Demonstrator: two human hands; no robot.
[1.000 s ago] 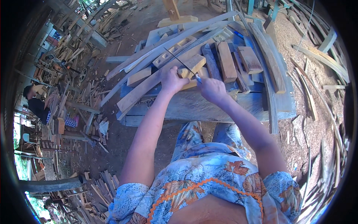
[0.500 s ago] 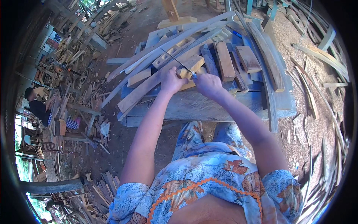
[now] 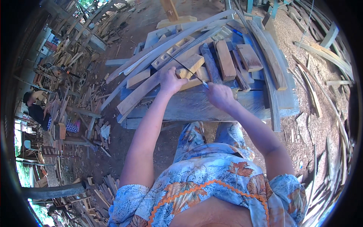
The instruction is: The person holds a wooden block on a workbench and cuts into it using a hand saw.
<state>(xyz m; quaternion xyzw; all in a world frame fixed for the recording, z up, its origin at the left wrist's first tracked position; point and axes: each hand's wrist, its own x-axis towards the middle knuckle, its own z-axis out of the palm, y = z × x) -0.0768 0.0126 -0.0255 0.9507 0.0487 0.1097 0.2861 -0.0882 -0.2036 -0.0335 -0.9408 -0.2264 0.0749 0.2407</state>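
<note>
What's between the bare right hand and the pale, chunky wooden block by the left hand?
In the head view, a thin, dark, straight metal-looking tool runs from the right hand to the pale wooden block, crossing over it.

There are two grips, the left grip (image 3: 172, 81) and the right grip (image 3: 220, 96), above one desk (image 3: 242, 106). One thin tool (image 3: 187, 69) extends from the right grip; one pale block (image 3: 196, 63) is at the left grip. Beyond the right grip lie two reddish blocks (image 3: 226, 62) and one blue object (image 3: 237, 32) (long strips (image 3: 266, 53) overlap too much to count). Far left of both grips is one other person (image 3: 38, 112).
</note>
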